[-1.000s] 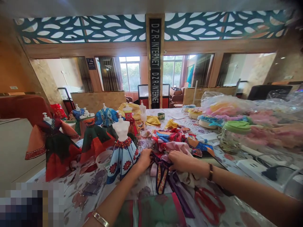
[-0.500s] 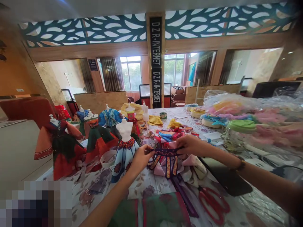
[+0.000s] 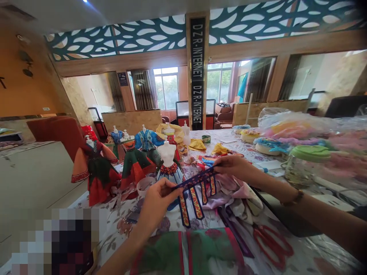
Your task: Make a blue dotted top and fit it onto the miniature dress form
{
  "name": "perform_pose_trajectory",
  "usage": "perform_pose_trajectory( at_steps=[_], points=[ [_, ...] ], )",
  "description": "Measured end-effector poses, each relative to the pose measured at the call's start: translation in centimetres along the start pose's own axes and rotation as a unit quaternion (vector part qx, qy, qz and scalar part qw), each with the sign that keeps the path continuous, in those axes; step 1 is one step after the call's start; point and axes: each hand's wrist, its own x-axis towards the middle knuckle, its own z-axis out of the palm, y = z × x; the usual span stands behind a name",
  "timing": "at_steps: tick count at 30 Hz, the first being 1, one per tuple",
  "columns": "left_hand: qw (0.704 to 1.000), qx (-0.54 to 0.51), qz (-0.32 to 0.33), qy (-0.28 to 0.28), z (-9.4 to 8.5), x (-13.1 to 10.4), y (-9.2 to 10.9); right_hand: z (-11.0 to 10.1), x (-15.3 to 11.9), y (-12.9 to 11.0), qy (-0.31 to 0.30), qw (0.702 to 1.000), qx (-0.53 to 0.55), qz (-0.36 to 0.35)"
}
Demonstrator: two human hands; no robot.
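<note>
A dark purple patterned fabric band (image 3: 197,180) with several orange floral strips hanging from it is stretched between my two hands. My left hand (image 3: 160,196) pinches its left end, and my right hand (image 3: 233,167) pinches the other end, held a little higher. Just behind my left hand stands a white mini dress form (image 3: 167,154) in a pale blue skirt with a red beaded waist. Below the band, green sheer fabric (image 3: 212,250) with pink edging lies on the table. Pink and white cloth (image 3: 243,196) is bunched beyond my right hand's side of the band.
Red-handled scissors (image 3: 271,244) lie at the right, near a dark flat device (image 3: 289,217). A jar with a green lid (image 3: 309,152) stands behind my right forearm. Several small dressed forms, including one in red and green (image 3: 100,168), stand at the left. Plastic-wrapped pastel material (image 3: 286,122) fills the back right.
The band has been lifted and pulled out longer, its left end now lower and nearer to me. My left hand moved left and closer. The view has turned slightly left.
</note>
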Motion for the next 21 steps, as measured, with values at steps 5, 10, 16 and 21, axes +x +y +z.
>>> perform_pose_trajectory(
  at_steps=[5, 10, 16, 21],
  points=[
    [0.997, -0.018, 0.013, 0.070, -2.5, -0.2, 0.9, 3.8, 1.1, -0.1, 0.019, 0.998, 0.053, -0.012],
    [0.991, -0.048, 0.036, 0.119, -3.9, 0.7, 1.1, 6.7, 1.8, -1.7, 0.052, 0.996, 0.066, -0.038],
    [0.984, -0.079, 0.065, 0.143, -4.2, 2.8, 0.4, 8.0, 2.9, -2.1, 0.097, 0.991, 0.062, -0.064],
    [0.982, -0.102, 0.070, 0.144, -4.4, 3.7, -0.4, 8.1, 3.8, -1.3, 0.111, 0.990, 0.060, -0.070]
  ],
)
